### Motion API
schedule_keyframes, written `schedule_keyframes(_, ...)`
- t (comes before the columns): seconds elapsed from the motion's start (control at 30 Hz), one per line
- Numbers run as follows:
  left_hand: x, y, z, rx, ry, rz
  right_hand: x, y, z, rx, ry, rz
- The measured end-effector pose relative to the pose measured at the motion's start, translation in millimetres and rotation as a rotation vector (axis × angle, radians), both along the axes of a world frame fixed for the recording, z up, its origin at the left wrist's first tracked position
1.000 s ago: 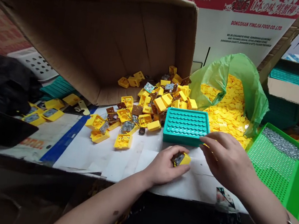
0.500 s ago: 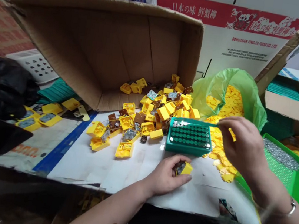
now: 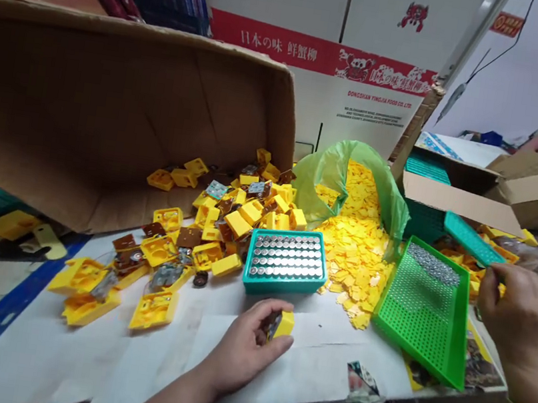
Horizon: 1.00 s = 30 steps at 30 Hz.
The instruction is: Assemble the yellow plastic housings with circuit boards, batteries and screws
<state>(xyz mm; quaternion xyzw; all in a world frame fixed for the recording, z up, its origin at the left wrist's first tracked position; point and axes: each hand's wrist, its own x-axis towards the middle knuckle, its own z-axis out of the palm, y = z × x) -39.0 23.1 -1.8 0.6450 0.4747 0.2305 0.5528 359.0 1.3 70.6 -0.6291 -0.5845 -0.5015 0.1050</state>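
My left hand [image 3: 248,343] is wrapped round a small yellow plastic case [image 3: 284,325] with grey parts inside, just above the white tabletop. Beyond it stands a teal box [image 3: 282,283], its top showing rows of round silver button cells [image 3: 286,256]. Far to the right, my right hand [image 3: 525,314] pinches the near end of a thin teal perforated tray [image 3: 470,238]. That tray is held over a carton of yellow parts. Behind the teal box and to its left lies a heap of yellow cases [image 3: 240,221] with brown and grey pieces.
A large cardboard box [image 3: 124,119] lies on its side at the left. A green bag [image 3: 327,170] spills yellow flat pieces [image 3: 354,241]. At the right, a bright green tray [image 3: 419,325] holds small metal parts [image 3: 434,263]. An open carton [image 3: 461,198] stands behind it.
My right hand has carried the thin teal tray off the teal box, far to the right, exposing the cells. My left hand keeps hold of the yellow case. The view has turned right.
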Motion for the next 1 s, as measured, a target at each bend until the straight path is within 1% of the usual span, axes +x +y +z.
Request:
schedule_keyframes(0.07, -0.2, -0.2, -0.2, -0.007, 0.027, 0.006, 4.7, 2.0, -4.4, -0.109, -0.027, 0.008)
schedule_keyframes(0.13, -0.3, 0.0, -1.8, -0.014, 0.046, 0.014, 8.7, 13.0, -7.5, -0.202, -0.027, 0.009)
schedule_keyframes(0.37, 0.5, 3.5, -5.7, -0.108, -0.012, 0.061, 20.2, 81.2, -20.6, -0.354, 0.046, -0.060)
schedule_keyframes(0.47, -0.8, 4.3, -5.9, -0.146, -0.036, 0.090, 21.9, 106.7, -22.4, -0.468, 0.091, -0.072)
schedule_keyframes(0.53, -1.2, 3.9, -5.8, -0.169, -0.044, 0.113, 23.1, 117.3, -20.2, -0.560, 0.124, -0.075)
schedule_keyframes(0.6, 0.1, 2.5, -5.0, -0.182, -0.063, 0.158, 23.8, 121.9, -15.9, -0.647, 0.159, -0.078)
schedule_keyframes(0.67, 3.0, 0.1, -3.5, -0.180, -0.093, 0.229, 22.5, 122.6, -11.2, -0.709, 0.196, -0.091)
schedule_keyframes(0.77, 7.4, -3.2, -1.4, -0.174, -0.120, 0.310, 16.2, 123.7, -6.7, -0.731, 0.251, -0.128)
schedule_keyframes(0.9, 8.2, -2.6, -0.2, -0.181, -0.114, 0.301, 7.3, 131.4, -3.0, -0.735, 0.340, -0.146)
schedule_keyframes(1.0, 6.0, 0.1, 1.2, -0.194, -0.135, 0.225, -4.5, 128.7, 6.8, -0.742, 0.417, -0.104)
